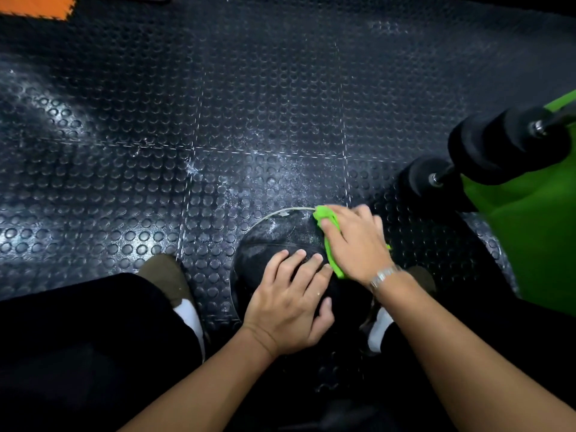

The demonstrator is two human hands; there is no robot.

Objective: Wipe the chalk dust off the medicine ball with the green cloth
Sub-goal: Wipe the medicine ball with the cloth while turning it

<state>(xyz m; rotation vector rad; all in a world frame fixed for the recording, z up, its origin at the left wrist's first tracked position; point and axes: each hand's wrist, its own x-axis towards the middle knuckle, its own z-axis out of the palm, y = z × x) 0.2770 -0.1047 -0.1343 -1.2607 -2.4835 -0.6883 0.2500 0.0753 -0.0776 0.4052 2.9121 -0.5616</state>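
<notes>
A black medicine ball [274,241] is seen resting on a dark studded rubber floor [218,120], between the two shoes [168,275] of the person crouched over it. The left hand [290,310] is laid flat on the near top of the ball, palm down, with the fingers [299,266] spread and extended forward; nothing is gripped by it, and the ball is simply pressed under the palm. The right hand [355,241] is placed on the far right side of the ball, and the green cloth [330,238] is pinned beneath it against the ball's surface. The cloth is bunched, and its edges show past the fingertips at the far end and along the thumb side toward the wrist. The right fingers are curved loosely over the cloth rather than clenched. A pale smear of chalk dust [277,226] is visible on the ball just left of the cloth, beyond the left fingertips. A metal watch [383,275] is worn on the right wrist. White dust is also scattered on the floor beyond the ball. Black foam rollers [498,148] on a green frame [536,219] stand to the right.
</notes>
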